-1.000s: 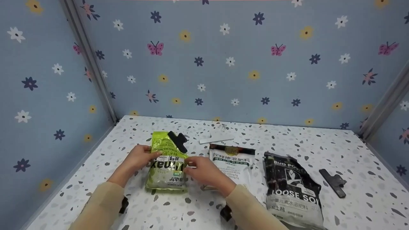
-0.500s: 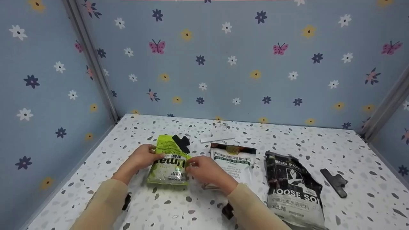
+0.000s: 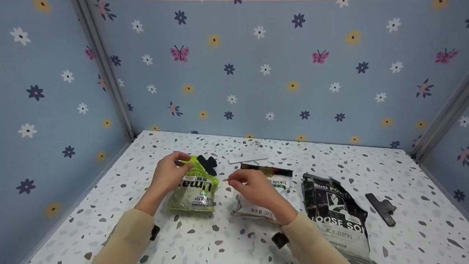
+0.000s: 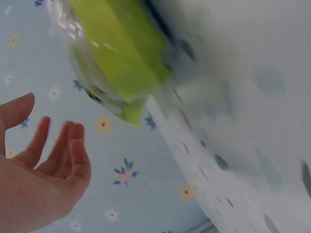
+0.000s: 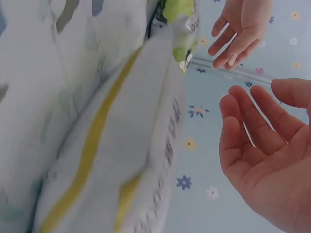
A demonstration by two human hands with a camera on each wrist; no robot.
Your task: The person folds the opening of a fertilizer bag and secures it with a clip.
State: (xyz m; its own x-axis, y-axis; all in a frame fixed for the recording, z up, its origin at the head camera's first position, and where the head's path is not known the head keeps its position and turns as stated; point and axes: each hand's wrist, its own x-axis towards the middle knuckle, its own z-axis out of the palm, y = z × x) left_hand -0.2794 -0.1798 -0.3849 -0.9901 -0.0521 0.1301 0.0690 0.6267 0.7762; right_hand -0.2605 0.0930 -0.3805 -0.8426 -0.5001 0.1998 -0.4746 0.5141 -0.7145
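Left wrist view: green bag [image 4: 119, 48] lies below the left hand [image 4: 46, 179], apart.

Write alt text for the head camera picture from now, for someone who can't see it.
A person's left hand hovers over a green bag with a black clip near its top, and their right hand over a white bag, on a speckled white table before a flowered blue wall. Farther right lie a black and grey bag and another black clip.
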